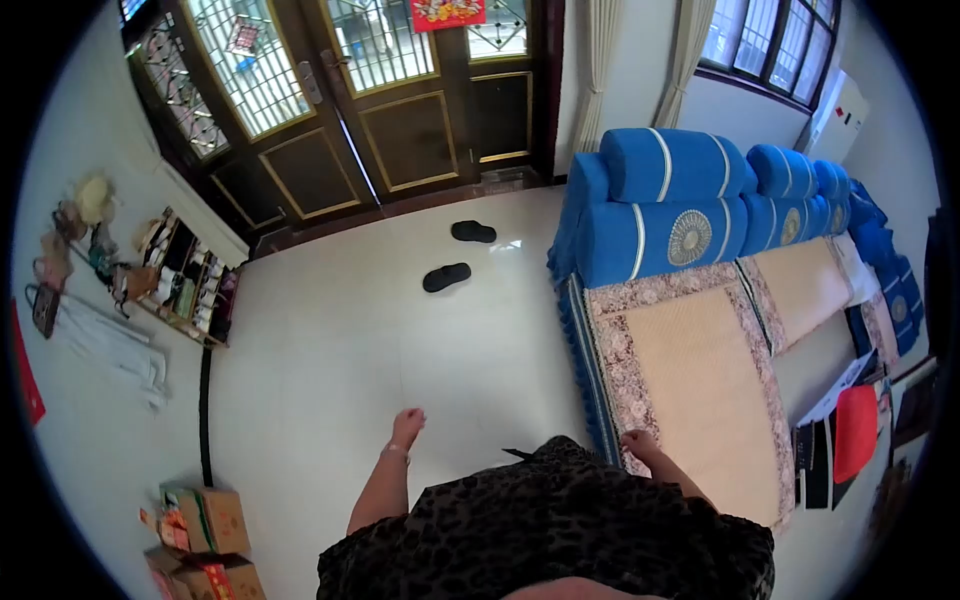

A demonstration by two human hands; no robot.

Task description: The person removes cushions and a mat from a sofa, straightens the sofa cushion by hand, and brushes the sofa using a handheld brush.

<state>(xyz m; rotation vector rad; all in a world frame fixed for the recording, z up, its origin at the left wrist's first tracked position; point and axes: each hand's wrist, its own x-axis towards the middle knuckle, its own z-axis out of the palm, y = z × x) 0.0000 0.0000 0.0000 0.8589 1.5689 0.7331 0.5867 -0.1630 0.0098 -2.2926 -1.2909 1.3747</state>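
My left hand (408,428) hangs in front of my body above the pale tiled floor (320,380). Its fingers are curled in, and nothing shows in them; a thin bracelet is on the wrist. At my other side, my right hand (638,443) is near the flowered border of the sofa's seat mat (690,380). Its fingers are curled too, with no object visible, and I cannot tell if it touches the mat. Two dark slippers (447,277) lie on the floor ahead, one farther off than the other.
A blue sofa (610,240) lines the right side. Double doors (400,130) stand shut ahead. Along the left wall are a shoe rack (190,290), hanging bags and hats, and cardboard boxes (215,520). A red thing (855,435) sits by a table at right.
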